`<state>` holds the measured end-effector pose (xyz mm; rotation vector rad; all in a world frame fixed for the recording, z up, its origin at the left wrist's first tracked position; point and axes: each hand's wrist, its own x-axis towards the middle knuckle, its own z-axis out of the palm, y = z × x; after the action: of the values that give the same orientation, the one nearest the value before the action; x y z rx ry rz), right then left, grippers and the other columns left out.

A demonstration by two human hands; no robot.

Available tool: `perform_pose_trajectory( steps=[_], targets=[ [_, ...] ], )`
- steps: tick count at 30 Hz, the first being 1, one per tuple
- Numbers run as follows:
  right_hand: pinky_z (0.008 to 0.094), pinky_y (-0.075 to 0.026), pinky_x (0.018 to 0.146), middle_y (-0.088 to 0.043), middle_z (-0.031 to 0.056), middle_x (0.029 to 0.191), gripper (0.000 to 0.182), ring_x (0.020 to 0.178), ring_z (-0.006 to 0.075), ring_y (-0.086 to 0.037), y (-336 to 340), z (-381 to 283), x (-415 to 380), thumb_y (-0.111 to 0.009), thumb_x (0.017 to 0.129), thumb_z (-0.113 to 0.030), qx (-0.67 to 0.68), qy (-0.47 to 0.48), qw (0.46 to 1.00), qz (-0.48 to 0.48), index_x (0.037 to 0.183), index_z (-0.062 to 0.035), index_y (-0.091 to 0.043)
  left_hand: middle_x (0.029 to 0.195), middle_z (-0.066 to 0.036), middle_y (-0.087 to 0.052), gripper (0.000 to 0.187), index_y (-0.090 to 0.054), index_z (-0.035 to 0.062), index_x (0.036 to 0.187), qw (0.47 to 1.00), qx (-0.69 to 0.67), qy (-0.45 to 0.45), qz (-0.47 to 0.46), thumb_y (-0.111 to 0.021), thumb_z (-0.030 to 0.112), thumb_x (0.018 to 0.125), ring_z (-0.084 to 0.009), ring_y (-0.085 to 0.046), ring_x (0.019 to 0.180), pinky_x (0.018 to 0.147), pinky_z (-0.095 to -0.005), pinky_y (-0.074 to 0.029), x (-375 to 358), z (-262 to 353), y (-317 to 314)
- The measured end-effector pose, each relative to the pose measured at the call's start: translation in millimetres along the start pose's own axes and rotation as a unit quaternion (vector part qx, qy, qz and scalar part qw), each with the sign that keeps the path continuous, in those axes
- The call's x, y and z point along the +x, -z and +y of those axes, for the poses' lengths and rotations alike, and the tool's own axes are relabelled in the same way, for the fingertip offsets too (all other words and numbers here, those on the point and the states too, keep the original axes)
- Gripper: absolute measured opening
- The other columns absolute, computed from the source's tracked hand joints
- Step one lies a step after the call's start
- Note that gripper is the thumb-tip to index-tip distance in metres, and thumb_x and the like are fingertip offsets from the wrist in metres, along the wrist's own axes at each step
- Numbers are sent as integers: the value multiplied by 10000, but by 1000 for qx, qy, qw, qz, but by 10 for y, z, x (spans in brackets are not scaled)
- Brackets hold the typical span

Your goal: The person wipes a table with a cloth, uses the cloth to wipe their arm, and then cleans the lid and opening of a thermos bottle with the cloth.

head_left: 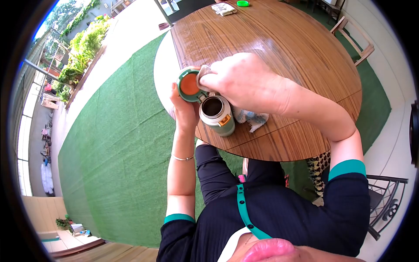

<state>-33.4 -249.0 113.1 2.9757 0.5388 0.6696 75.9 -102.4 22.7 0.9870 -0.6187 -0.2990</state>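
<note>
A green and white thermos flask (225, 128) with an orange latch stands on the table near its edge. Its hinged lid (189, 84) is swung up, showing an orange inner face, and the steel mouth is uncovered. Fingers of my left hand (185, 111) are wrapped round the outer side of the lid. My right hand (244, 81) pinches a pale cloth (203, 76) against the lid's rim. Beside the flask, partly under my right wrist, lies a crumpled blue and white cloth (252, 118).
The round wooden table (288, 52) bears a folded cloth (224, 9) and a green dish (243, 3) at its far side. A wooden chair (355, 41) stands at the right, a black metal chair (388, 203) near my right elbow. Green carpet (113, 148) covers the floor.
</note>
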Motion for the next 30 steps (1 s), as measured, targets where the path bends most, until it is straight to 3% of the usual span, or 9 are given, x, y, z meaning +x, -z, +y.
perform_pose_trajectory(
  steps=[2,5,7,8,10,11,22,25,30],
  targets=[
    [401,-544,761,-699,102,995,308,876,283,-685,36,195,-141,-580,870,-61,165,-28,984,67,1163,-77,-672,1011,-85,-670,640,-583,31,1195,997,-1,80,5,-267,555,1008,-177,-643,881,722,-299,-524,-21,54,30],
    [360,-549,785,-713,89,1049,355,891,198,-689,-101,445,-378,-495,922,-49,301,-27,940,158,1237,-62,-658,952,-107,-670,652,-601,11,1159,983,-116,104,-98,-249,540,1011,-180,-630,765,659,-305,-520,85,-66,148],
    [303,-538,902,-722,119,1127,400,1010,180,-688,-70,489,-545,-458,924,-72,584,-230,769,123,1270,-25,-653,920,-120,-662,665,-604,-16,1143,977,-131,112,-127,-224,515,1021,-175,-592,672,610,-310,-499,86,-63,98],
    [303,-538,902,-722,119,1127,400,1010,180,-688,-78,523,-616,-458,924,-72,583,-229,770,121,1270,-25,-653,920,-120,-662,665,-604,-16,1143,977,-132,111,-126,-224,515,1021,-175,-592,672,610,-310,-499,92,-78,92],
    [298,-535,928,-708,61,1140,399,1036,136,-666,-142,574,-738,-438,952,-92,721,-286,616,137,1285,-15,-642,904,-118,-658,673,-610,-24,1133,979,-110,109,-130,-197,499,1031,-173,-582,665,589,-296,-479,94,-87,58],
    [297,-531,950,-696,87,1180,411,1035,140,-670,-174,591,-781,-432,946,-83,732,-297,596,147,1300,-4,-626,889,-120,-645,685,-615,-28,1124,977,-132,134,-103,-182,495,1040,-167,-554,640,567,-292,-460,64,-93,32],
    [312,-513,984,-683,93,1228,427,1094,153,-651,-174,535,-745,-432,935,-74,767,-267,570,123,1312,10,-613,877,-122,-622,755,-589,-29,1174,951,-193,179,-160,-187,594,1037,-155,-513,623,546,-283,-433,93,-118,5],
    [231,-526,839,-696,60,1158,411,937,78,-648,-116,367,-609,-468,914,-109,673,-236,693,105,1267,23,-632,892,-117,-632,795,-591,-23,1180,953,-190,172,-164,-189,646,1026,-150,-526,643,557,-282,-442,110,-116,19],
    [181,-449,701,-691,5,1124,391,790,14,-548,-112,336,-562,-483,909,-120,660,-238,710,59,1230,-3,-673,939,-111,-654,790,-597,-10,1201,957,-172,158,-172,-207,655,1029,-143,-579,713,611,-262,-480,112,-115,44]
  ],
)
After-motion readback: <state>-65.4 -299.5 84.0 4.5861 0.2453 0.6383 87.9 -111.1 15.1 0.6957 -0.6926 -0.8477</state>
